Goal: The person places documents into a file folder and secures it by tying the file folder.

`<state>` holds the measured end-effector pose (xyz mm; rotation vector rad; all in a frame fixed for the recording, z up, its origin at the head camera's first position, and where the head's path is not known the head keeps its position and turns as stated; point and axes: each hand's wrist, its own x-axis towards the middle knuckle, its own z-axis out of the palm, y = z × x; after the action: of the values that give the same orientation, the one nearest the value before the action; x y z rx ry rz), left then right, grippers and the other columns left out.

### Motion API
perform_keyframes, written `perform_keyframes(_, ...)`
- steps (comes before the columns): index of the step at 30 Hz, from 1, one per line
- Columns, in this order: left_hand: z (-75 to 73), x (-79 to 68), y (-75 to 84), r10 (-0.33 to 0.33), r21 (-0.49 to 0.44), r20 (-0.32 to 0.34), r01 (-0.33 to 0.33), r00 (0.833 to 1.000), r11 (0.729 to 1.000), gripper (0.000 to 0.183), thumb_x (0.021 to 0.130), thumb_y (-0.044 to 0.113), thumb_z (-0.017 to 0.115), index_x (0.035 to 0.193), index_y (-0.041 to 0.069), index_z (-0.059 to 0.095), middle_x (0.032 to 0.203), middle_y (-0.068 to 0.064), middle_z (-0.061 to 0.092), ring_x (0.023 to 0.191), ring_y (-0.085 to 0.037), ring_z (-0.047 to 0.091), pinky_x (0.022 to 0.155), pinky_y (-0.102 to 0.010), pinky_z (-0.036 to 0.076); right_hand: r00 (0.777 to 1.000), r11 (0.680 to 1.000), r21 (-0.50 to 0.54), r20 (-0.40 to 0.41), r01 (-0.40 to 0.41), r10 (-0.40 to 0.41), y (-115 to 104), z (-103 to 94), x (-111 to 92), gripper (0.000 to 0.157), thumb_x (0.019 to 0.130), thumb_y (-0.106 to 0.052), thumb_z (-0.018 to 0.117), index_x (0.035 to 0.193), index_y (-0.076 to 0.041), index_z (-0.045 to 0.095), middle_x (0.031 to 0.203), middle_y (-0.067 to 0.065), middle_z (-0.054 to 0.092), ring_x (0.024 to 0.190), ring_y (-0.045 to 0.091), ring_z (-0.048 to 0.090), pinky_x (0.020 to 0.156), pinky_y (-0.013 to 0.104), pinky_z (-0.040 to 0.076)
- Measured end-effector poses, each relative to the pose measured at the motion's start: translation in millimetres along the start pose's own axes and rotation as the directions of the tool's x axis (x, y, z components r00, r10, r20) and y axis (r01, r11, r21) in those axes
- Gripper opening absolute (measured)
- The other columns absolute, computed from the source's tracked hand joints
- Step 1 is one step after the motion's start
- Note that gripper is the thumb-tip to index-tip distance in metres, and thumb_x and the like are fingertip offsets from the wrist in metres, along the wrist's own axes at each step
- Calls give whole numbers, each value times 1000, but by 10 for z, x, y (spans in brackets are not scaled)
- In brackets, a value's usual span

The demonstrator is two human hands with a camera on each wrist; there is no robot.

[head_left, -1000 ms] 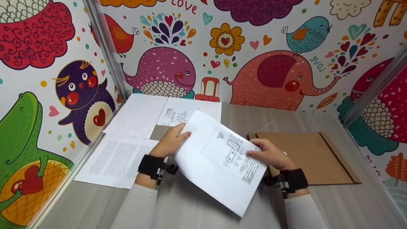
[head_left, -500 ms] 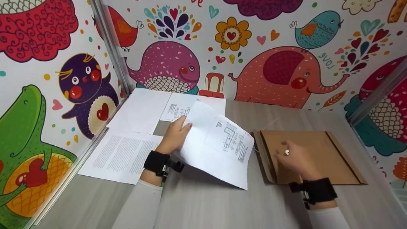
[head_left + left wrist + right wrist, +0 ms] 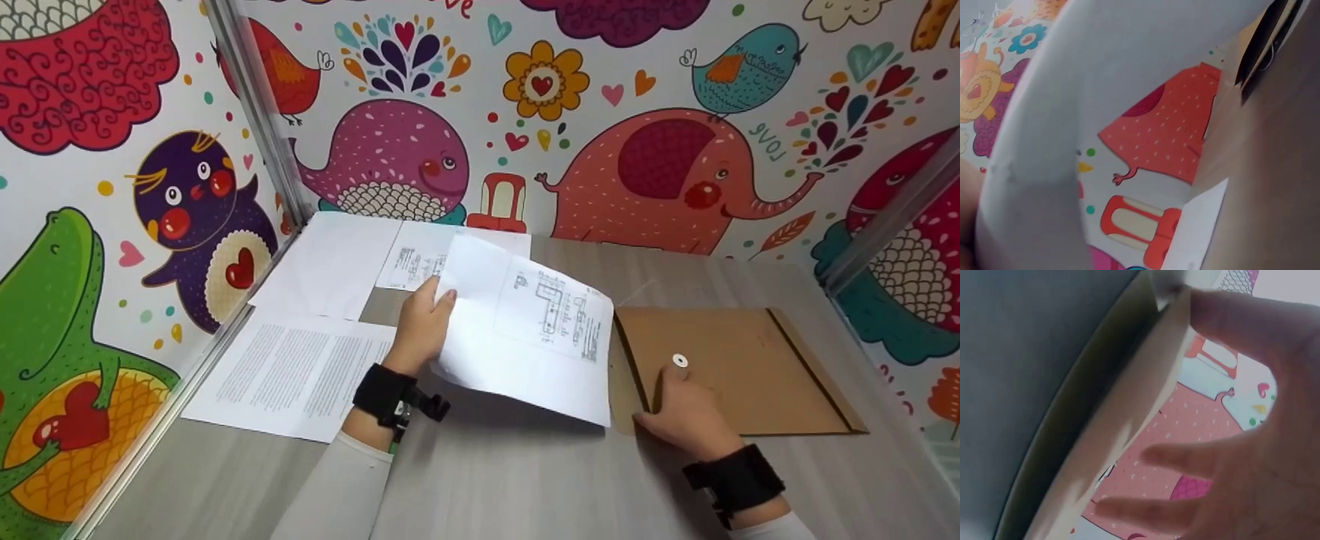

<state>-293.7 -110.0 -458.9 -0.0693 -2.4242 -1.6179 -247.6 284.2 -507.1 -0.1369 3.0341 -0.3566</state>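
Note:
My left hand [image 3: 424, 321] grips the left edge of a white sheet [image 3: 480, 337] printed with a technical drawing. The sheet hangs tilted above the table, its right side close to a brown kraft envelope [image 3: 750, 360]. In the left wrist view the curved sheet [image 3: 1033, 169] covers much of the hand. My right hand [image 3: 690, 412] is at the envelope's left side, thumb on the edge and fingers over the top panel. In the right wrist view the panel [image 3: 1129, 405] stands lifted above a dark gap, the thumb at its lip and straight fingers [image 3: 1185, 458] beside it.
A sheet of printed text [image 3: 277, 375] lies on the left of the table [image 3: 480, 487]. Behind it are a blank sheet [image 3: 330, 262] and another drawing [image 3: 405, 262], partly covered. A white button [image 3: 679, 361] sits on the envelope. Patterned walls [image 3: 585, 67] stand around the table.
My right hand has let go of the sheet and moved right and down to the envelope's left edge. The left hand keeps its hold; the sheet has swung more level.

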Motion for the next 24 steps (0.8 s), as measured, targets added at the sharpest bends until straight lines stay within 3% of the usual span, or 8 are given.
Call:
perform_keyframes(6, 176, -58, -6, -78, -40, -2, 78, 997, 996, 35, 104, 22, 45, 132, 4, 55, 132, -16, 63, 123, -29, 58, 107, -45, 44, 1000, 1000, 1, -4, -27, 27, -2, 8, -3, 72, 77, -30, 68, 125, 18, 43, 97, 30, 60, 77, 31, 57, 64, 46, 50)
perform_keyframes(10, 234, -78, -31, -139, -35, 17, 140, 990, 990, 40, 103, 23, 43, 139, 6, 50, 143, -15, 56, 137, -29, 50, 116, -45, 37, 999, 998, 24, -6, -52, 52, -29, 12, 24, 66, 86, -32, 60, 128, 17, 44, 103, 32, 60, 80, 32, 58, 68, 48, 50)
perform_keyframes(14, 226, -59, -37, -167, -131, 31, 169, 986, 977, 43, 103, 18, 43, 143, 4, 47, 148, -14, 52, 138, -28, 48, 117, -44, 36, 998, 998, 34, -19, -54, 55, -47, 49, 36, 63, 90, -32, 57, 131, 15, 43, 114, 36, 57, 86, 36, 59, 76, 53, 51)
perform_keyframes(18, 209, -45, -7, -171, -271, 27, 172, 985, 947, 44, 102, 12, 43, 145, 0, 44, 148, -16, 51, 137, -29, 48, 117, -44, 36, 998, 999, 20, -42, -45, 46, -55, 62, 36, 60, 88, -32, 59, 127, 12, 47, 107, 32, 59, 81, 33, 58, 72, 51, 51)
perform_keyframes(24, 155, -31, 4, -183, -306, 33, 185, 982, 934, 46, 102, 12, 41, 147, -1, 41, 153, -17, 46, 140, -29, 45, 119, -43, 33, 998, 999, 18, -59, -33, 34, -67, 79, 54, 58, 86, -32, 60, 124, 12, 50, 104, 30, 61, 82, 32, 59, 72, 50, 51)
